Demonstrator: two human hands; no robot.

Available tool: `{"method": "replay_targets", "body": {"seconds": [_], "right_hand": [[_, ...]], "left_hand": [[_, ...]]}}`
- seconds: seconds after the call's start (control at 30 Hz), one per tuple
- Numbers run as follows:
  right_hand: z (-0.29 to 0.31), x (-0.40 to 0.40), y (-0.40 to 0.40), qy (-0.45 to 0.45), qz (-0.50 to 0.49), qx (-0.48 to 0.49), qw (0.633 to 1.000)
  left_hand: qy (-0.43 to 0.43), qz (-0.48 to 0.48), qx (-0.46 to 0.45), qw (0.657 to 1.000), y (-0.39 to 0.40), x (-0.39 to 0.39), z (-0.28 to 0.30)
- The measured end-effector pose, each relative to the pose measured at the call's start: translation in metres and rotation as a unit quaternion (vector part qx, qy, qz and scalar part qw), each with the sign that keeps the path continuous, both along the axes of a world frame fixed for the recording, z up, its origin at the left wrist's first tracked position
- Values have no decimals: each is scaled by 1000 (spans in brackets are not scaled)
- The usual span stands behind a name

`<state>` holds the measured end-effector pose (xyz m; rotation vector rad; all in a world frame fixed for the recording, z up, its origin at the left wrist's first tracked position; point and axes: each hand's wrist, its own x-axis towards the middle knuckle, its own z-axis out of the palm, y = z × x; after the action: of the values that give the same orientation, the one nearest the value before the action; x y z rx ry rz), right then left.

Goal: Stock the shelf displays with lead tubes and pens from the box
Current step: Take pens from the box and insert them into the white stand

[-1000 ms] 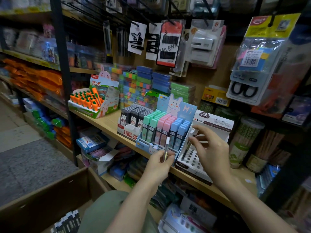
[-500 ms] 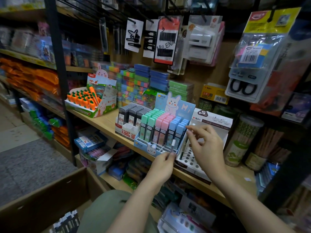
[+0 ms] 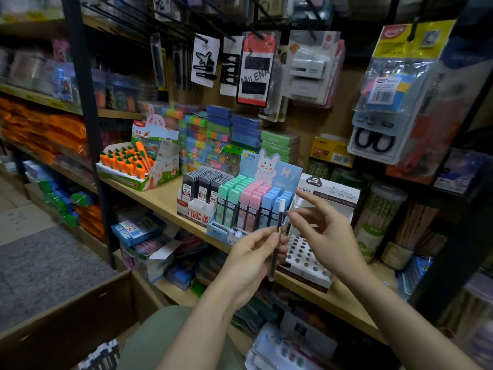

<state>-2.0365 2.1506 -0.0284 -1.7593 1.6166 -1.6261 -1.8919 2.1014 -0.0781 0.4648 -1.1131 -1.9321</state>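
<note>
My left hand (image 3: 252,263) grips a slim dark pen (image 3: 278,231) with a white cap, held upright in front of the shelf. My right hand (image 3: 324,233) hovers just to the right of it, fingers loosely spread, its fingertips close to the pen's upper part. Behind the hands stands a white pen display (image 3: 306,256) with rows of round holes. To its left a rabbit display (image 3: 249,201) holds green, pink and blue lead tubes, and a further display (image 3: 201,192) holds black lead tubes. The cardboard box (image 3: 88,311) sits at bottom left with dark pens (image 3: 104,356) inside.
A carrot-eraser display (image 3: 136,166) stands further left on the wooden shelf (image 3: 157,196). Stacked coloured boxes (image 3: 221,137) line the back. Hanging packs of clips and scissors (image 3: 381,113) dangle overhead. Jars of pencils (image 3: 378,222) stand at the right. A black upright post (image 3: 88,124) rises at the left.
My left hand has lifted the pen higher and to the right. My right hand has drawn back from the holed display and now meets the pen in front of it.
</note>
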Motion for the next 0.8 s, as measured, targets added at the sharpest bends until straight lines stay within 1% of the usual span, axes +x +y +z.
{"method": "replay_targets", "body": {"seconds": [0.1, 0.17, 0.2, 0.23, 0.27, 0.33, 0.4, 0.43, 0.47, 0.5, 0.57, 0.7, 0.8], "right_hand": [[4, 5, 4, 18, 28, 6, 999], [6, 4, 6, 38, 28, 2, 999], [8, 2, 8, 45, 28, -3, 999], [11, -3, 9, 46, 19, -15, 999], [15, -11, 10, 44, -8, -37, 998], [23, -28, 10, 51, -97, -94, 989], [26, -38, 7, 96, -171, -117, 974], [23, -39, 3, 113, -186, -113, 969], [19, -38, -2, 124, -188, -105, 969], [14, -37, -8, 133, -186, -98, 969], [4, -36, -18, 143, -183, -91, 969], [-10, -40, -32, 131, -179, -78, 972], [-15, -41, -36, 135, -183, -69, 971]], "left_hand": [[10, -41, -4, 999, 4, -2, 2], [-7, -56, -26, 998, 6, -2, 3], [-41, -36, -59, 997, 5, -2, 2], [-101, 11, -112, 989, 3, -4, 1], [-173, 77, -171, 967, 0, -5, -2], [-294, 193, -258, 900, -5, -7, -6], [-362, 234, -315, 846, -9, -11, -12], [-382, 239, -337, 827, -11, -14, -14], [-392, 241, -351, 816, -11, -17, -15], [-394, 241, -354, 813, -11, -20, -17], [-391, 240, -341, 820, -11, -24, -19], [-419, 236, -344, 807, -12, -30, -23], [-431, 236, -339, 803, -13, -32, -26]]}}
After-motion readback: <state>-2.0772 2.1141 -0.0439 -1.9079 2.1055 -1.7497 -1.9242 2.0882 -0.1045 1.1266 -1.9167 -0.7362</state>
